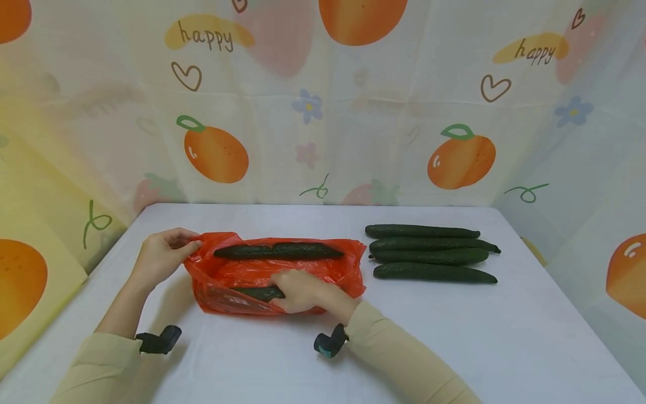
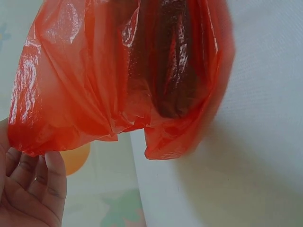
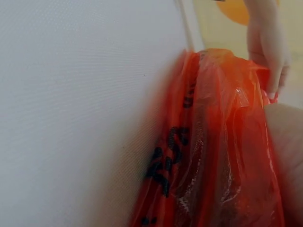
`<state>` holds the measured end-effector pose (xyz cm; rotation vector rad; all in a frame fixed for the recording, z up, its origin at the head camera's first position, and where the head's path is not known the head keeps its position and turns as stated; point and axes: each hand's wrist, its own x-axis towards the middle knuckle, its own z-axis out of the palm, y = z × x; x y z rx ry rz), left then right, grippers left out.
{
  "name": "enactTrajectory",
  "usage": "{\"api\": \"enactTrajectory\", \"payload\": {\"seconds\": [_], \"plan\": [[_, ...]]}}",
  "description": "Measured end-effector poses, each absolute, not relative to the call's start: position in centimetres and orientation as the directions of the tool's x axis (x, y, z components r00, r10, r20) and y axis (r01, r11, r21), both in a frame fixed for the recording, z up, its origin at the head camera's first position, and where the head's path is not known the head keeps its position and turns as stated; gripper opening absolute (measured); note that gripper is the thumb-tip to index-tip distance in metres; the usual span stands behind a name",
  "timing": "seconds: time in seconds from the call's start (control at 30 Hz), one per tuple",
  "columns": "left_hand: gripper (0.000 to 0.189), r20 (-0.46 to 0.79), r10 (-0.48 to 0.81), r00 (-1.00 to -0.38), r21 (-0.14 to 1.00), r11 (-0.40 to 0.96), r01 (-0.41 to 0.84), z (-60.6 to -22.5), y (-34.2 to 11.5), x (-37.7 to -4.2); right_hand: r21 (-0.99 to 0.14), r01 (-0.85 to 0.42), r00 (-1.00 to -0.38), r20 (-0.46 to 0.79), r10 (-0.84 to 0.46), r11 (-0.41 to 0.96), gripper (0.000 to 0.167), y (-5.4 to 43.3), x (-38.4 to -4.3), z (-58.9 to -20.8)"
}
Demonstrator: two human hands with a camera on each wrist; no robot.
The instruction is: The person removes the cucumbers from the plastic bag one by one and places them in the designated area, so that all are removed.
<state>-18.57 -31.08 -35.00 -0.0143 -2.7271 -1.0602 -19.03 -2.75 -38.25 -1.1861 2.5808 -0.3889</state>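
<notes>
A red plastic bag (image 1: 242, 273) lies on the white table with its mouth spread open. My left hand (image 1: 164, 255) pinches the bag's left rim between thumb and fingers; in the left wrist view the same hand (image 2: 35, 189) has its fingertips at the bag's edge. Inside, dark green cucumbers (image 1: 308, 250) lie along the back wall. My right hand (image 1: 303, 292) reaches into the front of the bag and grips another cucumber (image 1: 257, 293), whose right part is hidden beneath the hand and the bag. Through the film a cucumber's rounded end (image 2: 173, 99) shows in the left wrist view.
To the right of the bag, several cucumbers (image 1: 429, 257) lie side by side on the white table (image 1: 323, 353). A printed cloth (image 1: 323, 146) with oranges hangs behind and around the table. Black print runs along the bag's side in the right wrist view.
</notes>
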Motion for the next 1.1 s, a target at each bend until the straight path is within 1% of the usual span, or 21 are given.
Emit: {"api": "enactTrajectory", "payload": {"seconds": [0.17, 0.27, 0.5, 0.73, 0.9, 1.1], "plan": [[0.030, 0.203, -0.063, -0.977, 0.673, 0.734, 0.092, -34.82, -31.03, -18.53, -0.424, -0.644, -0.644, -0.149, -0.750, 0.637, 0.037, -2.55, -19.13, -38.08], [0.029, 0.201, -0.063, -0.978, 0.678, 0.729, 0.093, -34.69, -31.04, -18.46, -0.442, -0.632, -0.652, -0.141, -0.745, 0.636, 0.037, -2.48, -19.12, -38.07], [0.028, 0.212, -0.060, -0.975, 0.672, 0.734, 0.101, -34.57, -31.11, -18.41, -0.416, -0.652, -0.662, -0.097, -0.743, 0.635, 0.037, -2.51, -18.81, -38.14], [0.029, 0.205, -0.051, -0.977, 0.689, 0.716, 0.108, -34.52, -31.20, -18.51, -0.412, -0.627, -0.690, -0.100, -0.717, 0.661, 0.039, -2.25, -18.74, -37.73], [0.028, 0.204, -0.050, -0.978, 0.698, 0.708, 0.109, -34.46, -31.10, -18.59, -0.399, -0.624, -0.698, -0.103, -0.709, 0.672, 0.036, -2.00, -18.78, -37.54], [0.029, 0.205, -0.045, -0.978, 0.692, 0.713, 0.113, -34.41, -31.11, -18.58, -0.402, -0.581, -0.738, -0.105, -0.667, 0.707, 0.040, -1.98, -18.63, -37.45]]}}
